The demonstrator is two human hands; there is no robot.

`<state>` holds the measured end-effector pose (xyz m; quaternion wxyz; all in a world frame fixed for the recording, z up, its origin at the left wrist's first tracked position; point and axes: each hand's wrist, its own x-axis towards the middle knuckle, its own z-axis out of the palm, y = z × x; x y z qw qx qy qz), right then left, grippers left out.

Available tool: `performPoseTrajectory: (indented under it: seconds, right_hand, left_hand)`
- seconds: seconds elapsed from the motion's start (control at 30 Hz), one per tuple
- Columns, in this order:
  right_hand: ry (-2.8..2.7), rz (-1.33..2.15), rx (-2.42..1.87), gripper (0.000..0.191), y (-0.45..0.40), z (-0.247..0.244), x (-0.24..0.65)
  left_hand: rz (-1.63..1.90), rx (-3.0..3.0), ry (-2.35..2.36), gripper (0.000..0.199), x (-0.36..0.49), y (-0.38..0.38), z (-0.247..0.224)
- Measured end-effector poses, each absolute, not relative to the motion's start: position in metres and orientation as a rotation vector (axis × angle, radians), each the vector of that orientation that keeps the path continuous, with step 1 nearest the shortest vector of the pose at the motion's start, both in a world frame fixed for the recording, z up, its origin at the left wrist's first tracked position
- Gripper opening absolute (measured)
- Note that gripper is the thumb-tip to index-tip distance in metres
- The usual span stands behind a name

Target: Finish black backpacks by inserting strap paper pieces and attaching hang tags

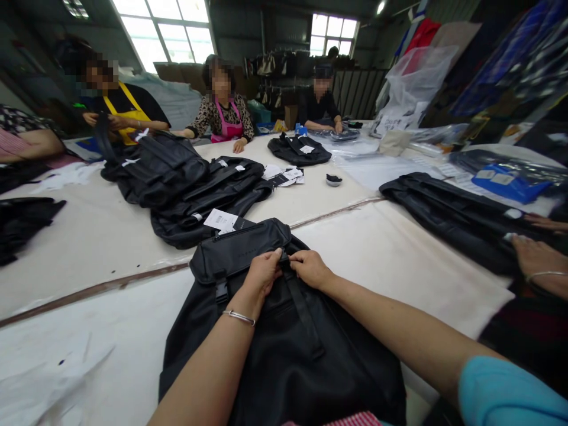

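Note:
A black backpack lies in front of me at the table's edge, its top flap folded down. Both hands meet at the right strap buckle of that flap. My left hand pinches the buckle from the left, fingers closed. From the right, my right hand grips the same buckle area between thumb and bent fingers. A loose strap end hangs down the bag's front below them. The left strap buckle on the flap looks fastened. White paper tags stick out behind the flap.
More black bags are piled beyond mine. Another bag lies right, with a co-worker's hands on it. A small dish and loose tags sit mid-table. Several people work around the table. Plastic sheeting covers the left front.

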<state>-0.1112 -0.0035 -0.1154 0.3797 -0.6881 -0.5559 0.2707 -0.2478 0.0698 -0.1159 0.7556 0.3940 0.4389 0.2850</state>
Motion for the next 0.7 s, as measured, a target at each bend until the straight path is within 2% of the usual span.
performPoseTrajectory:
  seconds: [0.17,0.3,0.37,0.43,0.5,0.6,0.7]
  right_hand:
    - [-1.435,0.882,-1.843,0.019,-0.009,-0.11,-0.108]
    - [-1.547,0.565,-1.879,0.02,-0.016,-0.093,-0.105]
    - [-1.533,0.533,-1.891,0.029,-0.017,-0.086,-0.104]
    - [-1.475,0.645,-1.937,0.044,-0.015,-0.082,-0.105]
    - [-1.433,0.735,-2.013,0.052,-0.009,-0.082,-0.108]
    - [-1.359,0.824,-2.152,0.047,0.0,-0.082,-0.114]
    - [-1.249,0.931,-2.18,0.029,0.004,-0.079,-0.119]
  left_hand:
    - [0.498,1.071,1.068,0.035,-0.253,0.071,-0.116]
    - [0.486,1.166,1.105,0.036,-0.254,0.071,-0.117]
    - [0.494,1.178,1.104,0.035,-0.254,0.07,-0.118]
    - [0.503,1.202,1.102,0.035,-0.254,0.07,-0.121]
    - [0.512,1.229,1.101,0.035,-0.254,0.07,-0.123]
    - [0.528,1.258,1.097,0.036,-0.256,0.069,-0.124]
    - [0.542,1.318,1.095,0.039,-0.258,0.069,-0.123]
